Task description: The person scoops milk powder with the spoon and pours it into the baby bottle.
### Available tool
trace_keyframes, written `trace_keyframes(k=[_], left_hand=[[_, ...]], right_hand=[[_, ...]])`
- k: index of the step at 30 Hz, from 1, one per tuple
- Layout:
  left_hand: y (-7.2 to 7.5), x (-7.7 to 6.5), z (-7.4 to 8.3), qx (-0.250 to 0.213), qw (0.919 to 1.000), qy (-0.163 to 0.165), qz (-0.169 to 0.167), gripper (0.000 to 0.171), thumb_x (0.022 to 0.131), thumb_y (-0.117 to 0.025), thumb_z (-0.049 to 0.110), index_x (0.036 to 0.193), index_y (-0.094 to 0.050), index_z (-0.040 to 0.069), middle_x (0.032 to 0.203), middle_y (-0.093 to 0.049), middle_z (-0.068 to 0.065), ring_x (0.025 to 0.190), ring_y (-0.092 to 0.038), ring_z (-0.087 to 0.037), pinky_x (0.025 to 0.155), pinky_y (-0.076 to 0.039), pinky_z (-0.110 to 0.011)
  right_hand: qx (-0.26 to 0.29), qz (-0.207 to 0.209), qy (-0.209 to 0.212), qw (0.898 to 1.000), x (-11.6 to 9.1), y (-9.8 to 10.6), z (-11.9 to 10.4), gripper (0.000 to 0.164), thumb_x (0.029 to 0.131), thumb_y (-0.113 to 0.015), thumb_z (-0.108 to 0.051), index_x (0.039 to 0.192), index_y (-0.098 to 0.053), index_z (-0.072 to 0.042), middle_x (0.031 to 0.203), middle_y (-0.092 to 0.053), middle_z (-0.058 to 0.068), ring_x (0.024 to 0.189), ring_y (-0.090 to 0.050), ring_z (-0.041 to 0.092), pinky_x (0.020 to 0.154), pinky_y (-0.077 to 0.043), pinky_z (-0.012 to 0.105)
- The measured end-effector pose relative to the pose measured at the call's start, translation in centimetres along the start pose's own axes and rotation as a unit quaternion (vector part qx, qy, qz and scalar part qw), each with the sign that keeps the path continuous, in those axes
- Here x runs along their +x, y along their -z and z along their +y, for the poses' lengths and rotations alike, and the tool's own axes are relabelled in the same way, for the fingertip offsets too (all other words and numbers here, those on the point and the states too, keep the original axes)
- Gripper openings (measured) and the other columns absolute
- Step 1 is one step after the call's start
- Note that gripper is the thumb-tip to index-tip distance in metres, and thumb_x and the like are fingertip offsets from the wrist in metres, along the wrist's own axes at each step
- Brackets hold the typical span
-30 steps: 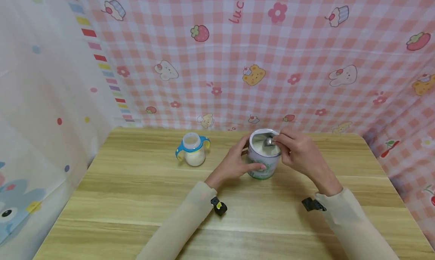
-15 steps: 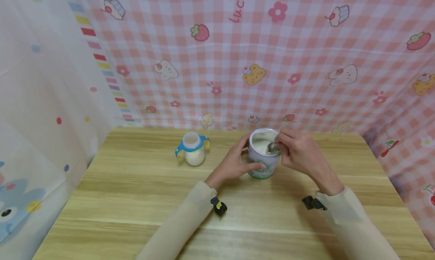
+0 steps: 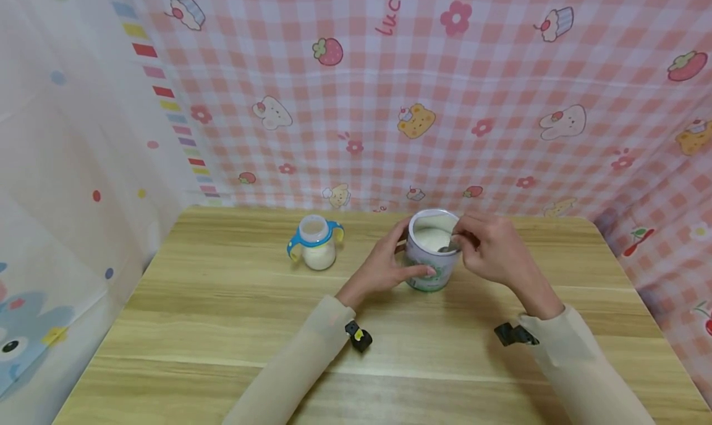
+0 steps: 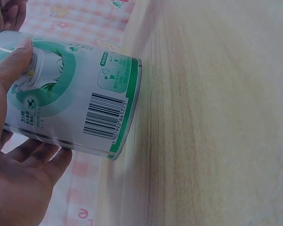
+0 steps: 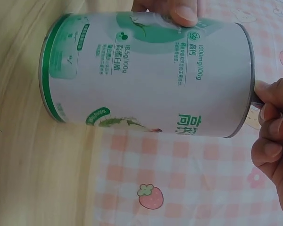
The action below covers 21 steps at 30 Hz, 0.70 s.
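Note:
An open milk powder can (image 3: 431, 270), white with green print, stands upright on the table with pale powder inside. My left hand (image 3: 384, 261) grips its left side, the thumb across the front; the left wrist view shows the fingers curled round the can (image 4: 75, 94). At the can's right rim my right hand (image 3: 492, 246) pinches the handle of a metal spoon (image 3: 447, 248), whose bowl dips into the can. Most of the spoon is hidden by the fingers and the rim. In the right wrist view the right hand (image 5: 276, 136) is close against the rim.
To the left of the can stands a lidless baby bottle (image 3: 319, 252) with blue and yellow handles and whitish contents. The wooden table (image 3: 233, 326) ends at the back against a pink checked cloth (image 3: 361, 91). White dotted cloth (image 3: 83, 134) hangs at the left.
The spoon has moved down and toward the can's near right rim, so less of its bowl shows. My right hand has shifted slightly right and down. The left hand and can stay put.

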<state>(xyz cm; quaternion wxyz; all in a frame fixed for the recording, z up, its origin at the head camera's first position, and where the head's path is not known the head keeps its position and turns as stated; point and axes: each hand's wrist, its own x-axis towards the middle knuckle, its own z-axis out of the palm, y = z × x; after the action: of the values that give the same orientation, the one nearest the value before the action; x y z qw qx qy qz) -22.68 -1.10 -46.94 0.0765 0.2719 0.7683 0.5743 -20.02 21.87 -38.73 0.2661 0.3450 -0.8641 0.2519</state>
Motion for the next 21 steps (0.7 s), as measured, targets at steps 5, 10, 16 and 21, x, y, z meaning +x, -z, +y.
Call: trace_keyframes(k=[5, 10, 16, 21], left_hand=[[0.03, 0.05, -0.02, -0.001, 1.0, -0.002, 0.003, 0.096, 0.084, -0.087, 0.032, 0.159, -0.028, 0.035, 0.152, -0.05, 0.0, 0.141, -0.048, -0.016, 0.119, -0.043, -0.04], [-0.01, 0.05, -0.01, -0.002, 1.0, -0.002, 0.005, 0.096, 0.084, -0.087, 0.031, 0.159, -0.028, 0.035, 0.153, -0.05, 0.001, 0.141, -0.048, -0.013, 0.12, -0.043, -0.04], [-0.12, 0.0, -0.04, -0.002, 1.0, 0.001, 0.006, 0.096, 0.083, -0.087, 0.032, 0.159, -0.029, 0.036, 0.153, -0.05, 0.002, 0.141, -0.048, -0.013, 0.12, -0.043, -0.04], [-0.14, -0.08, -0.04, -0.003, 1.0, 0.003, 0.006, 0.096, 0.083, -0.087, 0.031, 0.159, -0.029, 0.034, 0.153, -0.05, 0.0, 0.141, -0.048, -0.015, 0.12, -0.042, -0.041]], right_hand=[[0.041, -0.002, -0.035, 0.999, -0.1, -0.19, -0.09, 0.017, 0.082, -0.076, 0.007, 0.074, -0.07, -0.008, 0.065, -0.059, -0.003, 0.054, -0.043, 0.001, 0.046, -0.038, 0.016], [0.086, -0.008, -0.072, 0.994, -0.16, -0.39, -0.23, 0.018, 0.084, -0.077, 0.007, 0.075, -0.073, -0.008, 0.065, -0.063, -0.003, 0.053, -0.046, 0.001, 0.045, -0.04, 0.016], [0.129, -0.02, -0.125, 0.983, -0.1, -0.45, -0.38, 0.016, 0.088, -0.074, 0.004, 0.077, -0.075, -0.008, 0.066, -0.065, -0.001, 0.052, -0.046, 0.004, 0.045, -0.04, 0.02], [0.15, -0.039, -0.18, 0.971, 0.03, -0.13, -0.36, 0.014, 0.093, -0.072, -0.002, 0.081, -0.077, -0.008, 0.065, -0.066, 0.004, 0.052, -0.046, 0.006, 0.047, -0.04, 0.022]])
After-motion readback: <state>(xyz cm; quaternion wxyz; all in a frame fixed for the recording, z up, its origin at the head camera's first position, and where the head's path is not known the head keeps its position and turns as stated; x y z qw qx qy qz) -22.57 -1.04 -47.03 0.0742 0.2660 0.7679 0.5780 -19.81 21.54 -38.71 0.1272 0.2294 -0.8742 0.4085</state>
